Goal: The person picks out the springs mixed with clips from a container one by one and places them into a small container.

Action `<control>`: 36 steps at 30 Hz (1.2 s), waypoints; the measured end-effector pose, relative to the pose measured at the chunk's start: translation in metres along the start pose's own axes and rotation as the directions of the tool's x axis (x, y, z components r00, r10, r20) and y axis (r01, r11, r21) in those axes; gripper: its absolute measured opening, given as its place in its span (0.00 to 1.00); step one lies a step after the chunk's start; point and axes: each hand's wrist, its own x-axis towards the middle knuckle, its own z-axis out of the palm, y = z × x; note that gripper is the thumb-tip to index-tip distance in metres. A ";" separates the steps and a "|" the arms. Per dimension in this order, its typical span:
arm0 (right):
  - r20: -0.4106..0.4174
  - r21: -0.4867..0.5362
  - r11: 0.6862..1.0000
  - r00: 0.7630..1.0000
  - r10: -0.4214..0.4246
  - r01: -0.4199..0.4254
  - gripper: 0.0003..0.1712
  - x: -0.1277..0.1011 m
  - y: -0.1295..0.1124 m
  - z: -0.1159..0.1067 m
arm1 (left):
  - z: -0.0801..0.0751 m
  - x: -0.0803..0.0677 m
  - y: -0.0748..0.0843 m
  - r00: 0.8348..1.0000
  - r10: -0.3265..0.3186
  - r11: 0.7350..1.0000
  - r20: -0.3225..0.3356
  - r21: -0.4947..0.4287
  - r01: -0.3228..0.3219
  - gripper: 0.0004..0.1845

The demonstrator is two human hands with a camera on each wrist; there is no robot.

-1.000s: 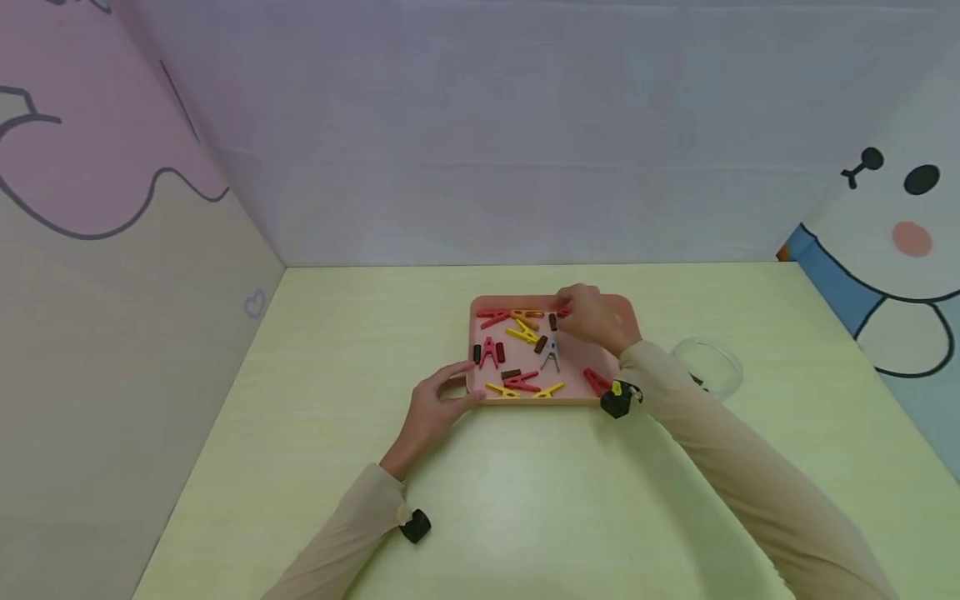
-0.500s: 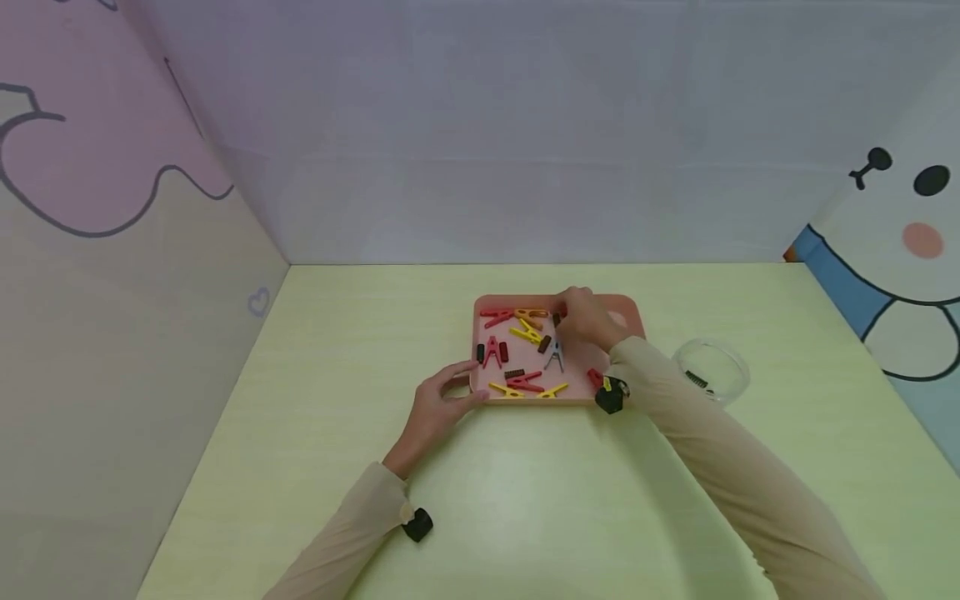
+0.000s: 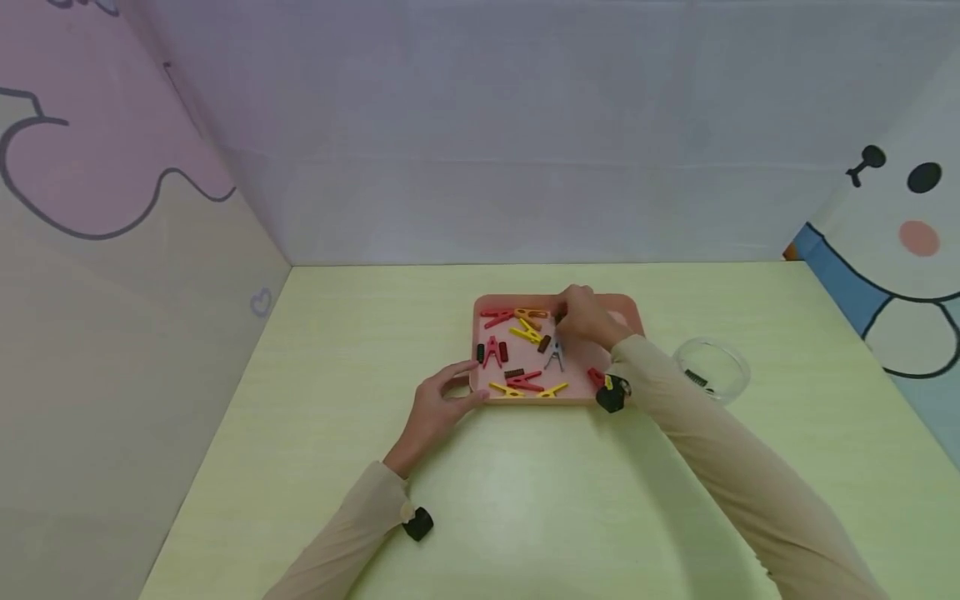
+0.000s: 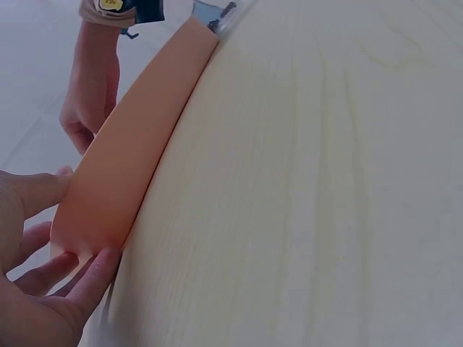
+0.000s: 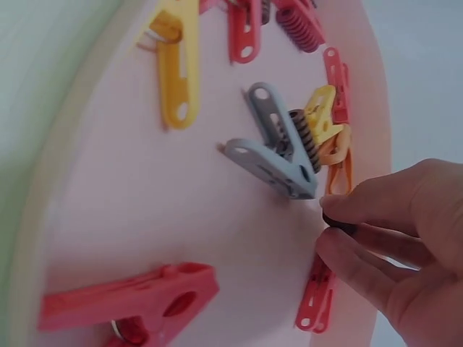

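A pink tray (image 3: 517,301) holds several plastic clothespins in red, yellow, orange and grey, with small dark ribbed coils among them. My left hand (image 3: 438,408) grips the tray's near left corner, thumb and fingers around its wall. Over the tray's back part, my right hand (image 3: 585,317) pinches a small dark coil (image 5: 340,225) between thumb and fingertips; most of it is hidden. Just beside those fingertips lie a grey clothespin (image 5: 264,160) with a brown coil (image 5: 307,137) next to it, and a red clothespin (image 5: 317,300) partly under the hand.
Right of the tray, a clear round dish (image 3: 738,367) with a dark coil (image 3: 696,377) in it stands near the right sleeve. Another red clothespin (image 3: 596,377) lies at the tray's near right. Pale walls border the light wooden table (image 3: 360,325).
The right hand has closed in on the dark coil, which showed beside its fingers before and is now covered in the head view. The left hand stays on the tray; the head view shifted slightly.
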 end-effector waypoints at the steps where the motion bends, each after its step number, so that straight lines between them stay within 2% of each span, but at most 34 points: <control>1: -0.002 0.009 1.000 1.000 -0.005 0.005 0.11 -0.001 -0.001 -0.002 | 0.000 0.000 0.000 1.000 0.000 1.000 -0.002 0.002 0.000 0.26; 8: 0.019 0.016 0.999 0.999 -0.028 0.027 0.11 -0.008 -0.011 -0.020 | -0.003 0.003 0.000 1.000 0.015 1.000 -0.007 -0.010 -0.015 0.26; 17: 0.044 -0.051 0.998 0.998 -0.036 0.039 0.09 -0.021 -0.023 -0.036 | -0.007 0.001 -0.002 1.000 -0.009 1.000 -0.007 -0.012 0.009 0.26; 24: 0.042 -0.005 0.997 0.996 -0.075 0.075 0.09 -0.027 -0.026 -0.040 | -0.008 0.001 -0.003 1.000 -0.006 1.000 -0.015 -0.006 0.006 0.25; 36: 0.065 -0.015 0.993 0.991 -0.114 0.115 0.07 -0.034 -0.028 -0.047 | -0.009 0.003 -0.006 1.000 -0.016 1.000 -0.012 -0.001 0.016 0.26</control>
